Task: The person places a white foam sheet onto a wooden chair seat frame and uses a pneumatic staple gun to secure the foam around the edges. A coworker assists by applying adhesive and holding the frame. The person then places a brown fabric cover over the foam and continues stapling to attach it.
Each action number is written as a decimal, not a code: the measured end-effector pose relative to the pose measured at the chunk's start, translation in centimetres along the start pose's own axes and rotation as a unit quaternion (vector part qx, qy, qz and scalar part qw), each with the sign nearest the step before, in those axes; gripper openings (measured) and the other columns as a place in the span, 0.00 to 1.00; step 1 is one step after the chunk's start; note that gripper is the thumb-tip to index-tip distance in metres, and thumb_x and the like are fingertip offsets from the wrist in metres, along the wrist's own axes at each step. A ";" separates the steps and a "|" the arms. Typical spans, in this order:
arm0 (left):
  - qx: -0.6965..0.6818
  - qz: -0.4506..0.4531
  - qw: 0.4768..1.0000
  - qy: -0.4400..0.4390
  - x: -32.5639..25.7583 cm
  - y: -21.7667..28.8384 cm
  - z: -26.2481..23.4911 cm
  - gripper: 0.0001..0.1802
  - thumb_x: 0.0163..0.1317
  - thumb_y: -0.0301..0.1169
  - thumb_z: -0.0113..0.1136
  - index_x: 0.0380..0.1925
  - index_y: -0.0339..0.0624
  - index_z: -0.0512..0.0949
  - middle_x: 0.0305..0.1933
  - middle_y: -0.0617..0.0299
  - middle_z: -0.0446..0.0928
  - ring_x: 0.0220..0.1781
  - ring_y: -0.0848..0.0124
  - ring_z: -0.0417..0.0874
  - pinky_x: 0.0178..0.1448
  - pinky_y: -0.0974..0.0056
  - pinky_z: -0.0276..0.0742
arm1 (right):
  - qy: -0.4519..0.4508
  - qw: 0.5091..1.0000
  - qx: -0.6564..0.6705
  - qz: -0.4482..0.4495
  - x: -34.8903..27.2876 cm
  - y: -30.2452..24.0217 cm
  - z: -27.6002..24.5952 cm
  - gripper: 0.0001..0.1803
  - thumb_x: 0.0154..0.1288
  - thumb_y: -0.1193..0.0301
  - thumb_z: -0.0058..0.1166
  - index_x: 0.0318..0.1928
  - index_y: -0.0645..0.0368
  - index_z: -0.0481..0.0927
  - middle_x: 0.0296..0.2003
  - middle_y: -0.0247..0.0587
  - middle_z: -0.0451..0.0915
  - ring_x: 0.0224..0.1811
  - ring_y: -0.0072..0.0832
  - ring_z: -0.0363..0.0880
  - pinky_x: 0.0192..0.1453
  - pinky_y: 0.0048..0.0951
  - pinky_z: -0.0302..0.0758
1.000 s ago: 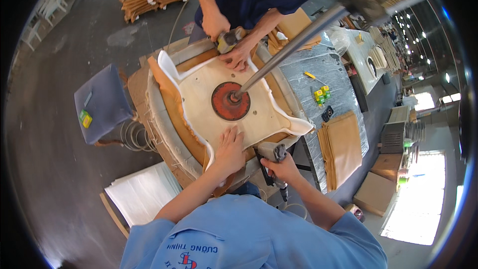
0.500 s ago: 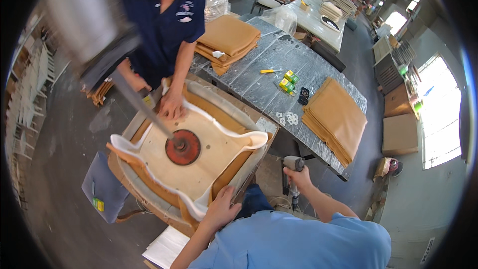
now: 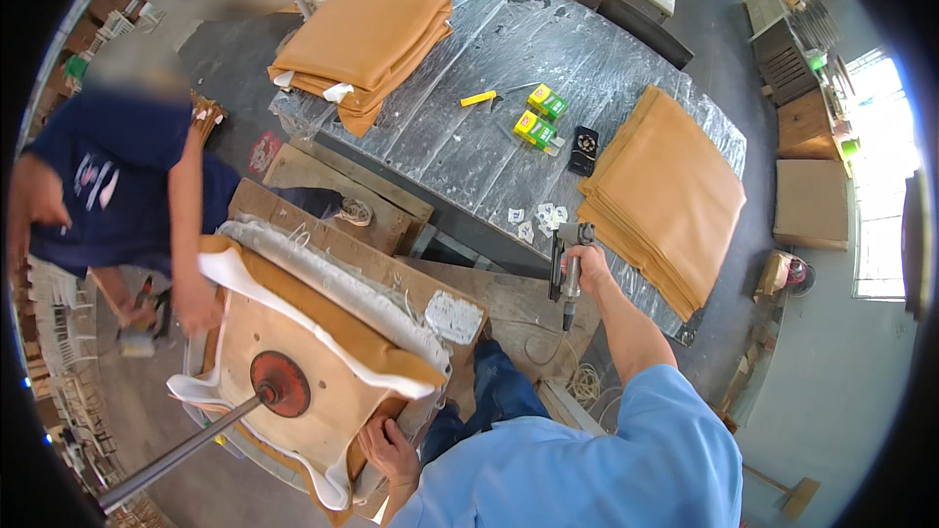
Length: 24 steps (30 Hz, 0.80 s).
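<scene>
A square wooden seat board lies on the bench with a tan leather-like cover and white padding round its edges. Pressed on its middle is a red disc at the end of a metal rod. My left hand is at the near corner, its curled fingers gripping the cover's edge. Off to the right of the seat, my right hand holds up a pneumatic staple gun by its grip, with a hose running down from it.
At the left, a co-worker in a dark shirt has one hand by the seat and a tool in the other. Folded tan covers, yellow-green boxes and a small black case lie on the plastic-wrapped table. Hose coils hang below.
The view has turned, and the seat now shows farther left. My left fingers have curled round the cover's edge. The co-worker has shifted left. The staple gun stays in my right hand.
</scene>
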State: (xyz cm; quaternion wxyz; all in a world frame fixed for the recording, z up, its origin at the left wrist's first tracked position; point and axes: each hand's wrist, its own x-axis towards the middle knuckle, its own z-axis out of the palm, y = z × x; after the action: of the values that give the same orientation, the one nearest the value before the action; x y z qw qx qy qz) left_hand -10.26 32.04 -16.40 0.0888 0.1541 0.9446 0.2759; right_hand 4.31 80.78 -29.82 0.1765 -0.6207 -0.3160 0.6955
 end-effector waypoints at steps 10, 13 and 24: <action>0.100 0.010 0.994 0.033 0.3 1.8 1.3 0.07 0.71 0.31 0.54 0.37 0.39 0.77 0.41 0.43 0.75 0.45 0.40 0.76 0.52 0.40 0.69 | -0.043 0.998 -0.034 0.020 12.3 -1.7 3.3 0.21 0.69 0.76 0.63 0.62 0.64 0.80 0.47 0.43 0.85 0.43 0.36 0.86 0.45 0.43 0.84; 0.110 0.010 0.993 0.033 0.8 1.7 1.2 0.05 0.68 0.31 0.56 0.37 0.41 0.78 0.39 0.46 0.76 0.43 0.43 0.76 0.51 0.42 0.70 | -0.044 0.999 -0.005 0.012 15.4 -1.5 2.3 0.23 0.73 0.77 0.60 0.66 0.65 0.77 0.52 0.45 0.85 0.46 0.38 0.86 0.53 0.46 0.85; 0.156 0.041 0.985 0.062 1.4 0.2 -0.5 0.04 0.62 0.31 0.63 0.35 0.46 0.80 0.37 0.56 0.77 0.41 0.52 0.79 0.47 0.47 0.73 | -0.020 0.993 -0.107 0.041 17.4 0.5 -0.4 0.18 0.74 0.61 0.62 0.59 0.52 0.82 0.48 0.38 0.82 0.45 0.37 0.80 0.48 0.49 0.76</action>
State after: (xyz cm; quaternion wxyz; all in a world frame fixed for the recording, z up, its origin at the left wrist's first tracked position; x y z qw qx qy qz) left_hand -11.65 32.46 -15.99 -0.0063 0.1872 0.9726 0.1379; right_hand 1.91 91.61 -43.18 0.0737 -0.6344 -0.3663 0.6767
